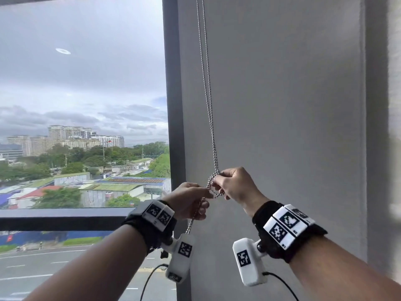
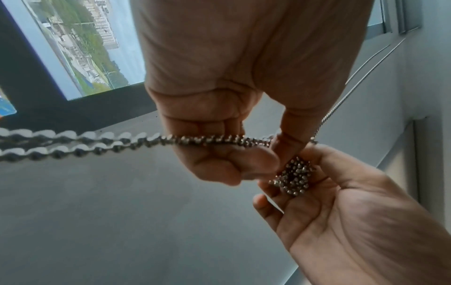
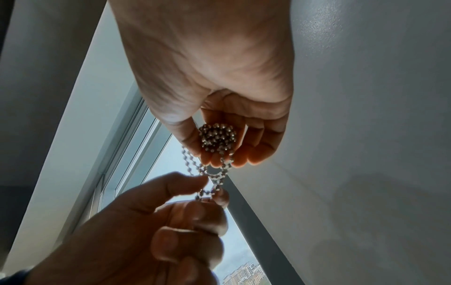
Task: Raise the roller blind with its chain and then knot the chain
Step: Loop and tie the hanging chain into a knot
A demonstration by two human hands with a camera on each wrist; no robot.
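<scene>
A metal bead chain (image 1: 208, 105) hangs doubled down the grey wall beside the window. At hand height it forms a loop and a bunched coil (image 3: 218, 138). My right hand (image 1: 233, 184) pinches that coil between thumb and curled fingers. Just left of it, my left hand (image 1: 191, 200) grips the doubled chain (image 2: 195, 140) in its curled fingers; the tail runs down past the left wrist camera. The two hands nearly touch at the loop (image 1: 213, 185). The blind itself is out of view above.
The dark window frame post (image 1: 173, 105) stands just left of the chain, with a dark sill rail (image 1: 60, 218) below the glass. The grey wall panel (image 1: 282, 105) fills the right side. A city view shows through the window.
</scene>
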